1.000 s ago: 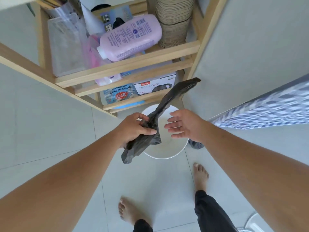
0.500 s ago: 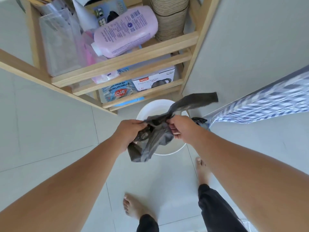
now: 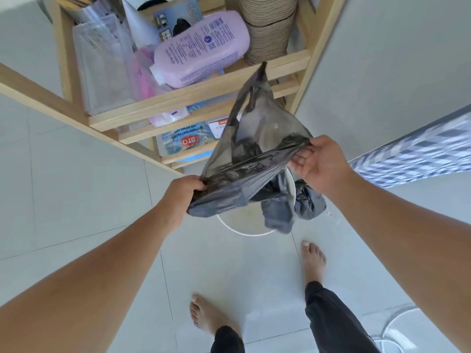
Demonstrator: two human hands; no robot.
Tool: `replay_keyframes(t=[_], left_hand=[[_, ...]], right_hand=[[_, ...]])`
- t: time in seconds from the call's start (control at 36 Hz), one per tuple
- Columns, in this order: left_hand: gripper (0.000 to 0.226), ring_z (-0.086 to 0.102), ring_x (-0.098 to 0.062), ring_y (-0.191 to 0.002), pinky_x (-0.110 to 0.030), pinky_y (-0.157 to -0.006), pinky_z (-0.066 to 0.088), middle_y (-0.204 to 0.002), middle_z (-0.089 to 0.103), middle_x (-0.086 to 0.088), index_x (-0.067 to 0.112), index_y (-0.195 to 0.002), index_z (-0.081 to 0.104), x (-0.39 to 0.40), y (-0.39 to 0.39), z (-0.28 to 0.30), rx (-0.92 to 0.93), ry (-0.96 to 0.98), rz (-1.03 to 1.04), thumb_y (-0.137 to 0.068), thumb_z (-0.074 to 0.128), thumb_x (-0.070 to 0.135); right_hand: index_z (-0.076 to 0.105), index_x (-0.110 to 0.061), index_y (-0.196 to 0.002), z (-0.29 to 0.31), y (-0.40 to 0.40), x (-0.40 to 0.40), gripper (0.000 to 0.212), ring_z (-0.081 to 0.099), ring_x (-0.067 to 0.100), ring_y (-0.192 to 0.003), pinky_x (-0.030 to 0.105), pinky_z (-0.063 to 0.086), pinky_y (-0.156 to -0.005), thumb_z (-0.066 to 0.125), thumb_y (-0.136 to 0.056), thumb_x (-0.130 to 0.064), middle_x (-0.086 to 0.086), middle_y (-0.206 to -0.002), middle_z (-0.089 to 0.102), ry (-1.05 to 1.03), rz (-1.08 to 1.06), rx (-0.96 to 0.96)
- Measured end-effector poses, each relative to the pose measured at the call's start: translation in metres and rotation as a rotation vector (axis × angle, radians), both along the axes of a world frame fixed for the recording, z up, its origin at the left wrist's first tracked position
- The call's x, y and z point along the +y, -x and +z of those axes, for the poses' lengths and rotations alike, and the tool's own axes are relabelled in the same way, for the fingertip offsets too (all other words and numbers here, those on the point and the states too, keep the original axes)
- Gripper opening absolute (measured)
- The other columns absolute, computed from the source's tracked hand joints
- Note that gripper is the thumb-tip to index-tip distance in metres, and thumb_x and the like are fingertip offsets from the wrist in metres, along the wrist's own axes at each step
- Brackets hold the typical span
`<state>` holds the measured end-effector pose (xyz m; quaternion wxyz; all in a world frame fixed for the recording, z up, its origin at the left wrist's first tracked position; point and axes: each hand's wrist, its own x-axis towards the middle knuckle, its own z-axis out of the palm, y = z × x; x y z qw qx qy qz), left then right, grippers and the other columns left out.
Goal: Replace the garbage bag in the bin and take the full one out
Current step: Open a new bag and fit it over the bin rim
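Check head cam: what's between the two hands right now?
Head view: the black garbage bag is stretched between the left hand and the right hand, each gripping an end, above the white bin.

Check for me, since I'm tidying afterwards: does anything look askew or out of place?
The pink bottle lies tipped on its side on the wooden shelf. A tied dark bag sits on the floor beside the white bin.

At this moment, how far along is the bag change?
Done: the white bin looks unlined, and a tied dark bag sits on the floor beside it. In hand: left hand and right hand stretch the new bag above the bin. Left: lining the bin and carrying the tied bag out.
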<state>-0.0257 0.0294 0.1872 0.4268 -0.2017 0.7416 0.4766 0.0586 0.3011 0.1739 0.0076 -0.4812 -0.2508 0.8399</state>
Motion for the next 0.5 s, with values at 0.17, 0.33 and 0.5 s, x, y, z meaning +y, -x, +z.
replay_keyframes(t=[0.17, 0.33, 0.5], left_hand=[[0.033, 0.071, -0.030, -0.098, -0.038, -0.096, 0.052, -0.106, 0.075, -0.012, 0.012, -0.107, 0.071, 0.023, -0.001, 0.013, -0.154, -0.192, 0.022, -0.087, 0.062, 0.037], [0.043, 0.072, -0.028, -0.090, -0.039, -0.089, 0.055, -0.095, 0.077, -0.009, 0.013, -0.110, 0.069, 0.040, 0.008, 0.005, -0.097, 0.038, 0.037, -0.075, 0.078, 0.036], [0.010, 0.068, -0.028, -0.100, -0.039, -0.072, 0.059, -0.117, 0.068, -0.014, 0.008, -0.101, 0.061, 0.035, 0.007, -0.007, -0.075, -0.160, 0.532, -0.097, 0.054, 0.013]], right_hand=[[0.055, -0.005, -0.111, 0.010, 0.010, -0.016, 0.032, 0.072, 0.027, -0.078, 0.038, 0.060, -0.074, 0.033, -0.092, -0.019, 0.016, -0.093, 0.070, 0.033, 0.194, 0.032], [0.059, -0.006, -0.108, 0.006, 0.003, -0.018, 0.031, 0.068, 0.031, -0.083, 0.046, 0.058, -0.083, 0.033, -0.093, -0.016, 0.015, -0.093, 0.068, -0.005, 0.311, 0.037], [0.064, -0.004, -0.106, -0.004, -0.007, 0.004, 0.035, 0.069, 0.032, -0.090, 0.045, 0.061, -0.071, 0.030, -0.098, -0.011, 0.017, -0.102, 0.070, -0.016, 0.058, -0.066]])
